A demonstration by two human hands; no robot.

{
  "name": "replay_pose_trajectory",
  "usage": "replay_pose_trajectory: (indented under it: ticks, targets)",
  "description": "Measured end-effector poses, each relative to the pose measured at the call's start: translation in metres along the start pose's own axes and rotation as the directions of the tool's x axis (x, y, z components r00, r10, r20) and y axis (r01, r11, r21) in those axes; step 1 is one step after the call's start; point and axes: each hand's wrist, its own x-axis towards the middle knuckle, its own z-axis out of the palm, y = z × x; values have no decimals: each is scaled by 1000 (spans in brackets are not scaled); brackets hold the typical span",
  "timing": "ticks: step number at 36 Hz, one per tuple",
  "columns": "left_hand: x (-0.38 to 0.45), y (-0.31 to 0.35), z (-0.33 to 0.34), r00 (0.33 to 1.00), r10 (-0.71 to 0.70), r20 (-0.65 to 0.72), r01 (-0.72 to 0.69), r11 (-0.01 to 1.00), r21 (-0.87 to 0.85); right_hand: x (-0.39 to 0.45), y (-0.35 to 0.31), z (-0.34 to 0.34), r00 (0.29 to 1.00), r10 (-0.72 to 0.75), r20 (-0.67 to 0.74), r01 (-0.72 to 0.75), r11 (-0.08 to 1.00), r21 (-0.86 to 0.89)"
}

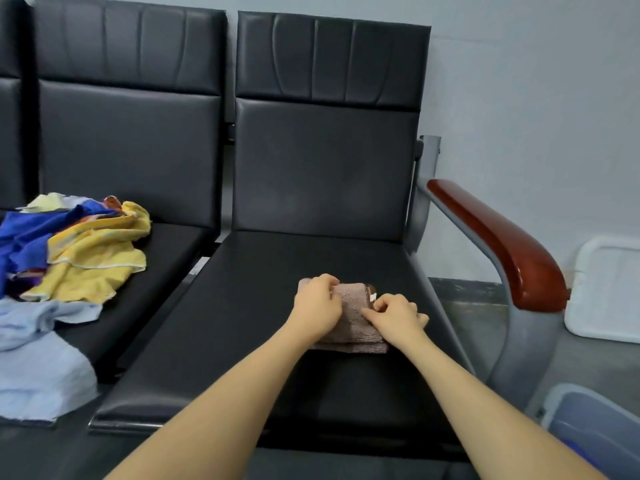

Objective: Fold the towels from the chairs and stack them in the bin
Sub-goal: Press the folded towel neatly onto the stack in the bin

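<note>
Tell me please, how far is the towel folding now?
Done: cannot tell, because the bin shows only a corner. In hand: the left hand and the right hand grip a small folded brown towel on the right seat. Left: a pile of unfolded towels on the next seat.

Both forearms bare, no sleeves in view up to frame edge. Left hand [318,303] & right hand [396,315] ungloved (no rings, watch or bands visible).
</note>
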Motion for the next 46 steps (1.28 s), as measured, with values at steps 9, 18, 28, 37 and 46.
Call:
replay_pose_trajectory:
  ticks: [9,18,28,37,46]
  targets:
    - [-10,-20,-3,987,-136,-84,159,876,455,-3,-5,0,1000,-8,-26,10,994,111]
    - [-8,-21,8,978,-199,-56,203,865,459,-9,2,2,986,-34,-161,31,999,-22]
    - [-8,-24,11,996,-92,-18,88,845,528,-9,2,16,978,47,-202,-102,956,-273]
    - [-13,-27,6,1000,18,13,-23,829,559,-9,-16,17,1000,20,-23,-25,957,-289]
    - [-20,-19,-32,981,162,-111,-51,756,653,-29,-42,17,941,-238,-240,213,969,-126]
